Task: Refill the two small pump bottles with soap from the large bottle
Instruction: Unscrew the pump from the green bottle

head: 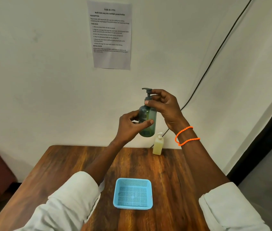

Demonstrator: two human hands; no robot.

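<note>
Pale blue plastic mesh basket (132,194), rectangular and shallow, sits nearest on the dark brown wooden table (65,172), roughly midway between the two forearms, whose off-white sleeves (68,202) are rolled back to the elbows. Beyond it, both arms reach away from the viewer and meet above the far part of the tabletop. The left hand (130,125) wraps around the lower body of a translucent grey-green plastic pump bottle (148,120), thumb laid across the front and fingers curled behind, holding it upright in the air, clear of the table. The right hand (163,105) comes in from the right and closes on the neck of that same bottle, thumb and fingertips pinching the dark grey pump collar (148,97) just under the nozzle, which points left. Two loops of bright orange beaded cord (187,136) circle the right wrist. Farther back, at the far edge of the table against the wall and just right of the raised bottle, stands a small clear pump bottle with pale yellow liquid and a white pump (158,145). Behind everything rises a cream wall (31,64) carrying a white printed sheet of paper (111,35), its text too small to read, with a thin black cable (215,55) running diagonally down the right side.
</note>
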